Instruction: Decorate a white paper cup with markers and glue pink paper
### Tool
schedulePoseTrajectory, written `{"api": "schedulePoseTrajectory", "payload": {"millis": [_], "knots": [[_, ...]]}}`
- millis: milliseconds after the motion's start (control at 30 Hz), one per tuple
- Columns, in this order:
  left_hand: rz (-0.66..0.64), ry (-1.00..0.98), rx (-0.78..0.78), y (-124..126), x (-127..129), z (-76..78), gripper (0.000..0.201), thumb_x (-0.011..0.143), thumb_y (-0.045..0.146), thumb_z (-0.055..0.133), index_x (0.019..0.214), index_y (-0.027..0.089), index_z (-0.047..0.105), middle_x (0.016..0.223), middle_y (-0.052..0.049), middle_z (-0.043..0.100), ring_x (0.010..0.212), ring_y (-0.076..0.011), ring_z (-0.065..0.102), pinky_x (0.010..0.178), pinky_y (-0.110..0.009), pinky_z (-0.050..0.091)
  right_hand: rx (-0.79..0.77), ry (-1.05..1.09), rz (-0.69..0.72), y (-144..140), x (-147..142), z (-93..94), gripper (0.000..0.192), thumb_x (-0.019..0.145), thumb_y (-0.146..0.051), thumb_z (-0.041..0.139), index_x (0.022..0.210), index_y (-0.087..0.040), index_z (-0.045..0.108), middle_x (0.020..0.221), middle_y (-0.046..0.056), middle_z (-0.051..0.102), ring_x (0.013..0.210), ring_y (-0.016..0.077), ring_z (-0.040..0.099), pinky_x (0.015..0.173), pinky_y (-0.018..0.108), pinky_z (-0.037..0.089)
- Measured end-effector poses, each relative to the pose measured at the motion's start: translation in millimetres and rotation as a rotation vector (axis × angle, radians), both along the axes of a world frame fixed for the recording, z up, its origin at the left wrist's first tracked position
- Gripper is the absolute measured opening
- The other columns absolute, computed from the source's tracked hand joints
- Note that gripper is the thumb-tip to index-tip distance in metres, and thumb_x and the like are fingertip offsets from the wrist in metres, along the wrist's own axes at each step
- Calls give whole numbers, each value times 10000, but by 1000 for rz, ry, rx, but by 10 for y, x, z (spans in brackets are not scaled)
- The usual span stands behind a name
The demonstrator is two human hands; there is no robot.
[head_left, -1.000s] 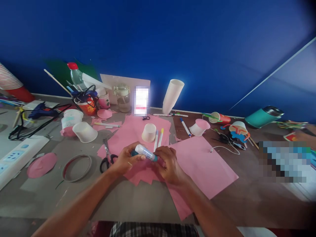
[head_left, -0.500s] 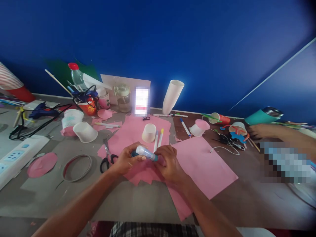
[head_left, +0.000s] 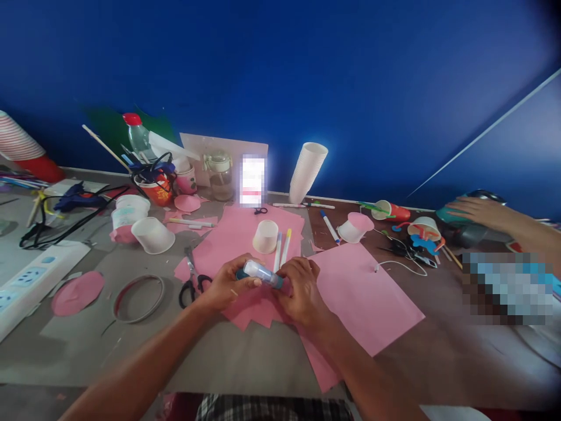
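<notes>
A glue stick (head_left: 262, 272) with a clear tube, white inside and teal at the end, lies across between my two hands above the pink paper. The fingers of my left hand (head_left: 232, 283) are closed around its left end, where a dark teal piece also shows. My right hand (head_left: 302, 289) pinches the teal right end; some of its fingertips are hidden. Just beyond stands a white paper cup (head_left: 265, 237), with two markers (head_left: 281, 248) beside it. Scissors with black handles (head_left: 193, 286) lie left of my left hand.
Pink sheets (head_left: 368, 298) spread right of my hands. A tape roll (head_left: 139, 298), a pink disc (head_left: 78, 293) and a power strip (head_left: 39, 280) lie left. Behind stand a cup stack (head_left: 309, 172) and a glass jar (head_left: 220, 178). At right, another person's hand (head_left: 482, 211) touches a teal bottle (head_left: 451, 216).
The other person's hand at the right has moved up and back onto the teal bottle. My hands keep nearly the same hold on the glue stick; the view shifts slightly.
</notes>
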State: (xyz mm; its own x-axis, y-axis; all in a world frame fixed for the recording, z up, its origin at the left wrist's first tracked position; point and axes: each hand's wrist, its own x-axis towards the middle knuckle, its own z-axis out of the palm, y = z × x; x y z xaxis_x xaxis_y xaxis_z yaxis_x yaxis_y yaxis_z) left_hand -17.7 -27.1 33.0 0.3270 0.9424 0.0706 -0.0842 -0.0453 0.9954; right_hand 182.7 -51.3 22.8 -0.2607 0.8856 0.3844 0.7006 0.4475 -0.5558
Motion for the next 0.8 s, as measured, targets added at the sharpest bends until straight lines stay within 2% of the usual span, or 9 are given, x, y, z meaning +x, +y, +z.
{"api": "schedulePoseTrajectory", "payload": {"millis": [67, 200, 300, 400, 500, 600, 667, 733, 800], "knots": [[4, -9, -1, 3, 2, 1, 234, 674, 320, 799, 794, 160, 679, 721, -10, 574, 684, -146, 512, 638, -254, 417, 8, -1, 3, -9, -1, 15, 188, 720, -223, 696, 863, -225, 574, 855, 32, 647, 947, 266, 548, 890, 448, 328], [44, 8, -6, 0, -1, 19, 290, 659, 372, 814, 783, 154, 668, 712, -6, 561, 685, -146, 501, 642, -261, 423, -31, 41, 155, 4, 66, 54, 275, 794, -250, 642, 1067, -231, 608, 1057, 64, 668, 1075, 279, 531, 941, 438, 339], [72, 28, -2, -3, -1, 12, 333, 639, 402, 826, 788, 149, 670, 706, -5, 552, 665, -138, 479, 617, -257, 411, -41, 45, 184, 19, 84, 36, 197, 801, -159, 599, 985, -225, 627, 983, 42, 681, 1031, 251, 558, 919, 407, 354], [42, 45, 6, -3, -4, -12, 316, 645, 388, 823, 793, 152, 673, 700, -1, 545, 643, -129, 459, 591, -248, 389, 27, 17, 56, 9, 40, -7, 155, 747, -150, 648, 877, -213, 592, 869, 30, 650, 955, 246, 562, 894, 410, 342], [23, 47, 17, 0, -15, -32, 287, 678, 373, 805, 820, 159, 677, 707, 4, 541, 638, -127, 457, 586, -245, 379, 87, -3, -34, -7, 2, -13, 167, 741, -204, 673, 873, -214, 570, 864, 34, 627, 950, 256, 549, 912, 433, 327], [4, 38, 31, 4, -35, -43, 307, 710, 386, 789, 873, 148, 682, 738, -7, 558, 667, -133, 481, 612, -250, 392, 66, 28, 83, -6, 15, 25, 300, 752, -272, 661, 1037, -216, 586, 1029, 68, 642, 1052, 278, 532, 953, 441, 347], [-1, 39, 43, 7, -46, -49, 331, 715, 402, 788, 893, 143, 683, 754, -13, 570, 690, -140, 498, 634, -255, 403, 34, 48, 167, 2, 32, 50, 327, 784, -250, 617, 1108, -214, 589, 1091, 76, 646, 1095, 278, 523, 969, 439, 358], [0, 56, 59, 10, -50, -55, 334, 718, 409, 788, 890, 142, 683, 760, -15, 575, 697, -140, 501, 645, -257, 404, 5, 46, 185, 7, 34, 52, 236, 800, -200, 595, 1035, -216, 612, 1012, 59, 665, 1063, 265, 535, 969, 440, 353], [0, 74, 77, 11, -47, -60, 328, 722, 407, 788, 885, 143, 684, 766, -15, 576, 698, -137, 499, 649, -257, 400, 19, 22, 120, 6, 19, 31, 127, 790, -191, 621, 915, -213, 608, 899, 44, 660, 1002, 261, 546, 956, 455, 340]]}}
